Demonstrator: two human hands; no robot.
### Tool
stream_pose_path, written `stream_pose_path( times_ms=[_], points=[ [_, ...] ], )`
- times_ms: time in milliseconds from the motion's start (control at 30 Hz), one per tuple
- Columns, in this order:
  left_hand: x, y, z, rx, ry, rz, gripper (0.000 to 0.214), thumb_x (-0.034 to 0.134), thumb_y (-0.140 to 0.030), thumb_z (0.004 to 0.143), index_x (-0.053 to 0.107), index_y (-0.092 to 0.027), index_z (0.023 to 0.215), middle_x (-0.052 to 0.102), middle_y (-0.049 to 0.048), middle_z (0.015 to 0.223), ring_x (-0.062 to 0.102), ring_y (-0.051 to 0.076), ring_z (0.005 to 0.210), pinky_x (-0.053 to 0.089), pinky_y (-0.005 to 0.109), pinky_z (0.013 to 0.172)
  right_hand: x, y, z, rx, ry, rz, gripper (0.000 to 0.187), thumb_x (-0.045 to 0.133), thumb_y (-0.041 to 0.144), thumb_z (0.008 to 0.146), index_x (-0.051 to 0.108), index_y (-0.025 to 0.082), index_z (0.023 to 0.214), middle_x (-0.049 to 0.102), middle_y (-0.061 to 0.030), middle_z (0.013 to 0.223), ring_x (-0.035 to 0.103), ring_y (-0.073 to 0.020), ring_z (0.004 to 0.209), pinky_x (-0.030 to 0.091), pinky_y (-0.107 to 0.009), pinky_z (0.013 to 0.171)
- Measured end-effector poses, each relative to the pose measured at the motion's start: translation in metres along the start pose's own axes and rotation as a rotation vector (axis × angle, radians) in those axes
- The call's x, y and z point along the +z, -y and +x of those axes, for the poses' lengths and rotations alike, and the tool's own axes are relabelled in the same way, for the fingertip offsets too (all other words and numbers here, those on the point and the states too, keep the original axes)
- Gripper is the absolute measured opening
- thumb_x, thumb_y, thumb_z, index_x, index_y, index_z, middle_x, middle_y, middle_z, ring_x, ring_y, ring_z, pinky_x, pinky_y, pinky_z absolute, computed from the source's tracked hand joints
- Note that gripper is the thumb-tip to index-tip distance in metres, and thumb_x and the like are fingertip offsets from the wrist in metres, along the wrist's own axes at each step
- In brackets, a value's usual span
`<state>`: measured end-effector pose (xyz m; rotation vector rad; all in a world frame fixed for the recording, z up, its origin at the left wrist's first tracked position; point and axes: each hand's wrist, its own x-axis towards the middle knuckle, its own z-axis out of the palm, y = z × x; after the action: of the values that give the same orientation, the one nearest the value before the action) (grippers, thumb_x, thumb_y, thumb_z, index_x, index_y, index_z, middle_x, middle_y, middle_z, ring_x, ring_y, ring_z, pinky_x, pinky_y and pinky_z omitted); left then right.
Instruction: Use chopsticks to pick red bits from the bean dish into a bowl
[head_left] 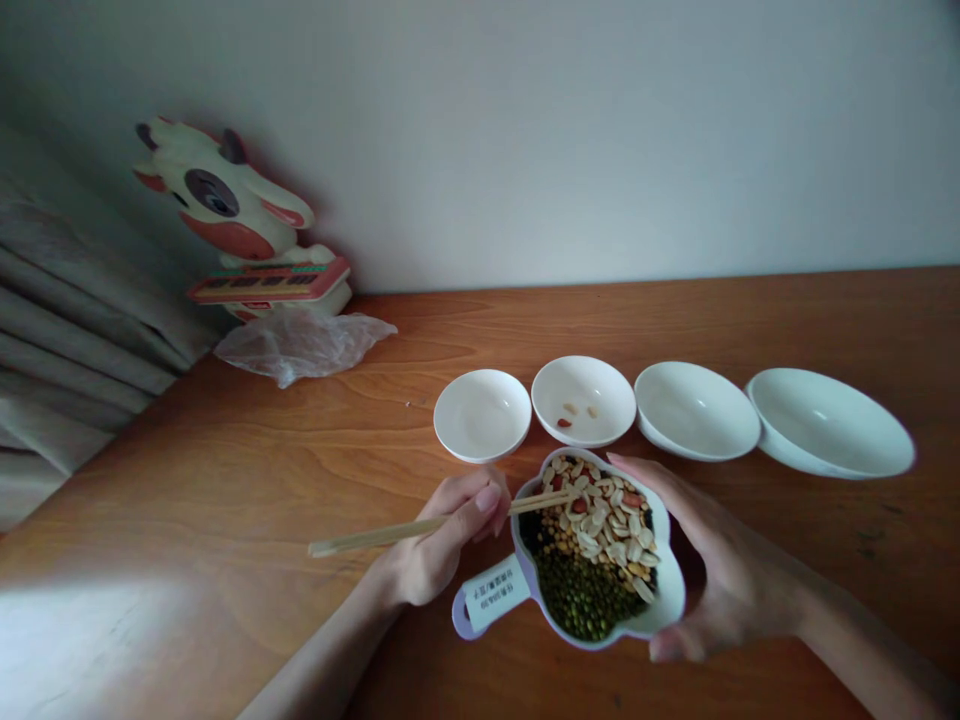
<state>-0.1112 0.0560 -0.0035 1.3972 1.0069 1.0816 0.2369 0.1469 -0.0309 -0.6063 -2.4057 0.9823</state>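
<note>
Left hand (450, 540): closes around a pair of wooden chopsticks (360, 541), thumb uppermost; sends their tips over the lobed dish's rim and in among the split nuts.
Right hand (720, 560): curves wide around the right side of the dish, fingertip at the rim facing the table's far edge, thumb at the opposite rim; holds the dish between.
Lobed dish (673, 598), white with lilac handle: sits between both hands, farther from the table's far edge than the bowls. Carries pale split nuts (616, 525), a few reddish ones, yellow grains and green beans (589, 600); bears a printed label (497, 597) on the handle.
White bowls, four: line up roughly parallel to the table's (247, 470) far edge. Second from left (583, 380): contains one reddish and two pale pieces.
Cow-shaped toy keyboard (270, 284): stands at the far left corner, just behind a clear plastic bag (307, 345).
Curtain (67, 330): hangs along the left edge.
</note>
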Motion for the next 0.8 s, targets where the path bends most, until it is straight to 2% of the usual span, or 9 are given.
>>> stream_pose_path(
  times_ms=[200, 333, 467, 567, 667, 800],
  points=[
    [0.005, 0.005, 0.004, 0.008, 0.037, -0.054, 0.056, 0.043, -0.059, 0.118, 0.064, -0.018, 0.085, 0.061, 0.0048, 0.088, 0.055, 0.022, 0.087, 0.043, 0.035, 0.086, 0.000, 0.002, -0.004, -0.004, -0.005, -0.006, 0.153, 0.103, 0.067, 0.060, 0.018, 0.033, 0.183, 0.043, -0.0195, 0.182, 0.056, -0.0571, 0.155, 0.055, -0.074, 0.123],
    [0.007, 0.009, 0.003, -0.051, -0.018, -0.101, 0.049, 0.052, -0.061, 0.116, 0.062, -0.019, 0.092, 0.059, 0.0023, 0.087, 0.051, 0.018, 0.080, 0.043, 0.031, 0.076, 0.002, 0.002, 0.000, -0.019, 0.007, 0.006, 0.153, 0.104, 0.066, 0.059, 0.019, 0.034, 0.182, 0.046, -0.0193, 0.179, 0.057, -0.0562, 0.153, 0.054, -0.073, 0.124],
    [0.006, 0.012, 0.004, -0.029, -0.035, -0.008, 0.060, 0.049, -0.068, 0.116, 0.053, -0.020, 0.080, 0.050, -0.0013, 0.072, 0.042, 0.014, 0.066, 0.037, 0.029, 0.065, 0.002, 0.002, 0.003, -0.025, 0.014, -0.002, 0.150, 0.102, 0.066, 0.061, 0.020, 0.034, 0.181, 0.044, -0.0179, 0.180, 0.054, -0.0552, 0.156, 0.051, -0.073, 0.127],
    [0.006, 0.011, 0.005, -0.078, -0.023, 0.052, 0.061, 0.058, -0.069, 0.112, 0.053, -0.019, 0.077, 0.046, -0.0029, 0.068, 0.038, 0.012, 0.062, 0.032, 0.027, 0.058, 0.002, 0.002, 0.005, -0.015, 0.034, 0.017, 0.146, 0.102, 0.067, 0.063, 0.021, 0.034, 0.181, 0.043, -0.0170, 0.180, 0.053, -0.0540, 0.156, 0.051, -0.073, 0.127],
    [0.005, 0.005, 0.005, -0.097, -0.027, 0.079, 0.054, 0.063, -0.065, 0.111, 0.058, -0.018, 0.084, 0.051, -0.0026, 0.071, 0.042, 0.012, 0.063, 0.034, 0.024, 0.057, 0.001, 0.001, 0.005, -0.022, 0.034, 0.003, 0.145, 0.102, 0.067, 0.063, 0.023, 0.035, 0.181, 0.045, -0.0171, 0.179, 0.054, -0.0540, 0.155, 0.051, -0.071, 0.127],
    [0.002, -0.004, 0.007, -0.073, 0.012, 0.151, 0.047, 0.078, -0.063, 0.102, 0.070, -0.016, 0.096, 0.068, 0.0025, 0.082, 0.057, 0.014, 0.070, 0.046, 0.024, 0.062, 0.001, -0.001, 0.004, -0.026, 0.044, -0.013, 0.146, 0.102, 0.068, 0.062, 0.024, 0.035, 0.181, 0.045, -0.0177, 0.177, 0.053, -0.0541, 0.155, 0.050, -0.072, 0.127]
  ],
)
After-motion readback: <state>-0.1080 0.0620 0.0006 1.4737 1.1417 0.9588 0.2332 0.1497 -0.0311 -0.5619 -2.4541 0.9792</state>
